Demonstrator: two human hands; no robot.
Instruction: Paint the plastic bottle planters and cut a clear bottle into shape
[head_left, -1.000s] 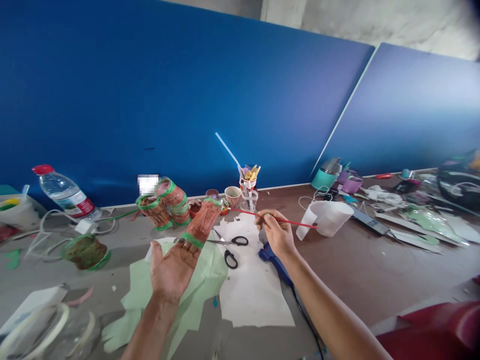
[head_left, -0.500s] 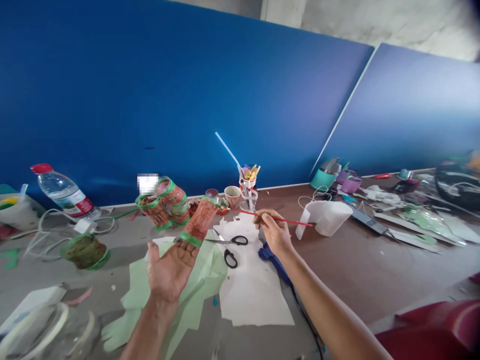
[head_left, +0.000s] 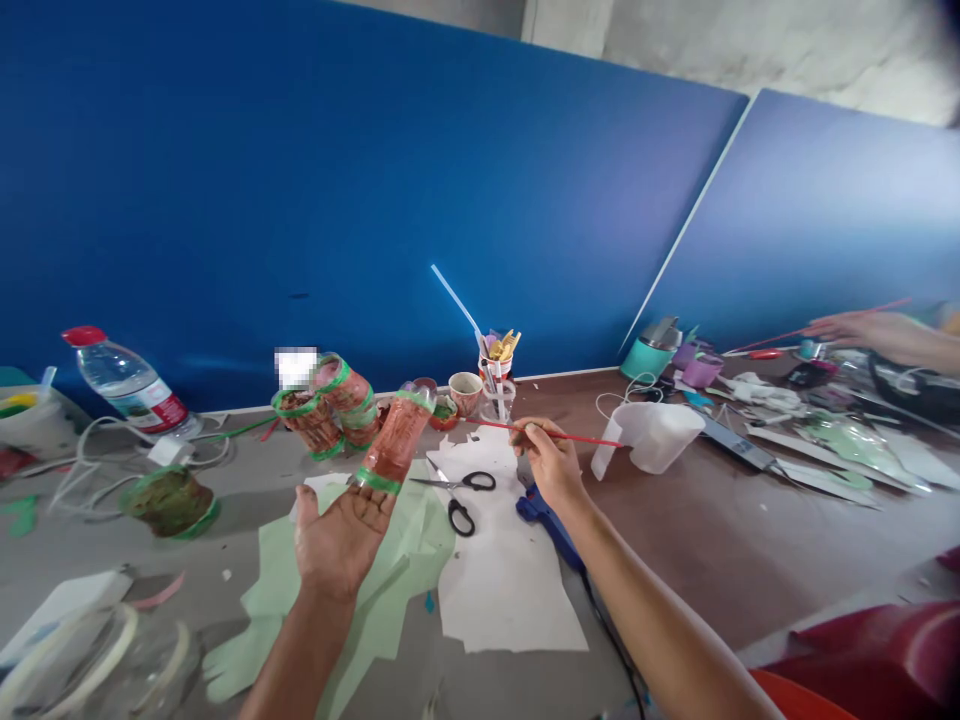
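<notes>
My left hand [head_left: 341, 545], palm up, has its fingertips inside the lower end of a reddish-brown painted tube [head_left: 396, 437] with green at that end and a clear plastic upper end. My right hand [head_left: 551, 460] pinches a thin red brush [head_left: 577, 437], whose tip points left toward the tube without touching it. Black-handled scissors [head_left: 459, 487] lie between the hands on white paper [head_left: 510, 590]. Under my left hand are light green sheets [head_left: 405, 570]. A blue tool [head_left: 551, 525] with a black cord is beneath my right wrist.
Painted containers [head_left: 311, 425] stand behind the tube. A bottle [head_left: 139, 385] and a brown-green container [head_left: 169, 500] are at left. A cup of utensils [head_left: 497, 355] is at the back. White rolled plastic [head_left: 660, 435] lies right. Another person's hand [head_left: 862, 328] holds a red stick far right.
Another person's hand with a red stick has come into view at the far right. The tube in my left hand has shifted slightly left and shows more of its clear end.
</notes>
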